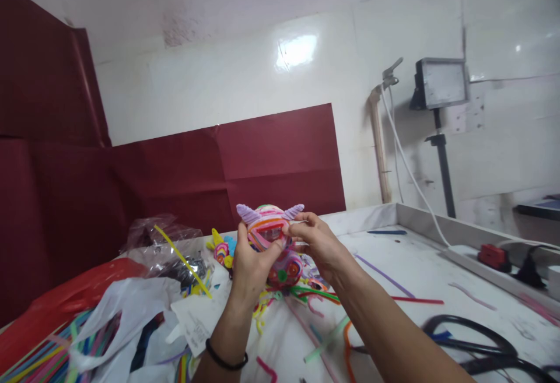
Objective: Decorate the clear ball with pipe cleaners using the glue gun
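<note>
A colourful horned figure (268, 215) made of coiled strips is held up in front of me, above the white table. It has two lilac horns, striped bands round its head and a red-edged opening in front. My left hand (252, 266) is closed round its lower left side, thumb across the front. My right hand (321, 248) grips the right side, with the fingertips at the opening's right edge. Below the head shows a round part with a green and orange pattern. Whether it is joined to the head, I cannot tell.
Plastic bags (126, 307) and a bundle of coloured strips (41, 357) lie at the left. Loose strips lie scattered below my hands. Black-handled scissors (475, 336) are at the right front, a power strip (464, 255) along the right edge. A lamp (444, 83) stands behind.
</note>
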The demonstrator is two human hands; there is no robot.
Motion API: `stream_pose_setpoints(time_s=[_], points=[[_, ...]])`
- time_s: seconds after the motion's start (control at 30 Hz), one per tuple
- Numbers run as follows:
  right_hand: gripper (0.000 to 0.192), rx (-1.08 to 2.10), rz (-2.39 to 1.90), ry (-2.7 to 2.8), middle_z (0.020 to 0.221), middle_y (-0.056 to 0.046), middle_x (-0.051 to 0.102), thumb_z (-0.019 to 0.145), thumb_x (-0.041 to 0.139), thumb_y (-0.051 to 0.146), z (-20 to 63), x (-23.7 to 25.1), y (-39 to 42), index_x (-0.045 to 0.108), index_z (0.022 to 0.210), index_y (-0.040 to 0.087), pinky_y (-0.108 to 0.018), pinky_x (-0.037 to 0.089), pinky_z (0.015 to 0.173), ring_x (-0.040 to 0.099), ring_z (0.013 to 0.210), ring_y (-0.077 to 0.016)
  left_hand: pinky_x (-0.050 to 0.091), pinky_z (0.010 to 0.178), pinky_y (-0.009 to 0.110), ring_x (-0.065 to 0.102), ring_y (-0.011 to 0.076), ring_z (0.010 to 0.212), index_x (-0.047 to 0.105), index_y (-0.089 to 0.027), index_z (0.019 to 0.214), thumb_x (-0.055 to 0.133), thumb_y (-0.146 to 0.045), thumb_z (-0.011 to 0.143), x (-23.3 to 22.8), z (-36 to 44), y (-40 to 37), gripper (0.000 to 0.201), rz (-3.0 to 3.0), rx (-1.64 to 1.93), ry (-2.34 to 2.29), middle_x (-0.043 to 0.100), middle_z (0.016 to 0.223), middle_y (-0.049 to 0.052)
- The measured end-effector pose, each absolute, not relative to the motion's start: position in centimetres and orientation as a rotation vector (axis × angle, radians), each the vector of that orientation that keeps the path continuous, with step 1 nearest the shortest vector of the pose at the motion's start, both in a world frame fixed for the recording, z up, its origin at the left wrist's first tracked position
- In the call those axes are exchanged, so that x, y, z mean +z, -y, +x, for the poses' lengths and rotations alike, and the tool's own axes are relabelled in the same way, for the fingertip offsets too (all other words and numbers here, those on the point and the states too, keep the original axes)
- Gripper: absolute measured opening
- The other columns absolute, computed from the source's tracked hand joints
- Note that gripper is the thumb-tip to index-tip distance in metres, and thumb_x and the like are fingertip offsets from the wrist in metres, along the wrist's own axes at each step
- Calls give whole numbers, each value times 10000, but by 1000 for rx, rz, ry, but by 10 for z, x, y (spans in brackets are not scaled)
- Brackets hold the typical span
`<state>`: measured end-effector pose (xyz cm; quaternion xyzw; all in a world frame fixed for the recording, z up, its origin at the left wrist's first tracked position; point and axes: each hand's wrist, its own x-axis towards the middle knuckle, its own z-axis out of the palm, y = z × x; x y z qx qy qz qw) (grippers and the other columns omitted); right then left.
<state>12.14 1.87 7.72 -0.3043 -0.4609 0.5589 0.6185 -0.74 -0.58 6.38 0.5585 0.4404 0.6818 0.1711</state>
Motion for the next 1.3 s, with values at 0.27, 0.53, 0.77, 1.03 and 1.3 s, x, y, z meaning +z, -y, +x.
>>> stream_pose_setpoints(time_s=[0.27, 0.53, 0.77, 1.03, 1.3], points=[[431, 1251, -728, 1065, 666, 61, 602, 508, 746, 258, 121, 76, -20, 530, 879, 221, -275, 432, 575, 566, 626, -149, 530, 759, 325, 696, 219, 822, 547, -200, 1086, 772, -311, 644, 62, -6, 4, 508, 1551, 1919, -1209, 730, 933, 39], [374, 1265, -718, 1076, 693, 51, 615, 546, 762, 241, 121, 76, -19, 548, 851, 215, -263, 436, 571, 565, 597, -131, 528, 795, 341, 691, 232, 859, 555, -206, 1084, 788, -314, 644, 62, -10, 2, 510, 1561, 1890, -1269, 721, 962, 45], [389, 1256, -720, 1089, 710, 43, 622, 543, 772, 262, 121, 76, -19, 560, 866, 217, -265, 437, 577, 576, 635, -146, 527, 802, 348, 692, 241, 870, 545, -206, 1116, 781, -300, 641, 64, -9, 4, 539, 1538, 1894, -1247, 722, 984, 56], [415, 1256, -723, 1091, 715, 44, 633, 538, 743, 271, 122, 75, -19, 551, 900, 215, -256, 433, 571, 580, 635, -136, 533, 809, 379, 692, 264, 874, 530, -216, 1112, 771, -345, 659, 63, -10, 3, 530, 1570, 1864, -1240, 724, 986, 64], [425, 1245, -742, 1089, 720, 44, 631, 533, 764, 279, 122, 76, -19, 553, 896, 216, -267, 429, 578, 581, 637, -143, 549, 790, 349, 707, 240, 859, 555, -215, 1091, 783, -294, 653, 63, -9, 3, 500, 1554, 1891, -1219, 738, 975, 45]])
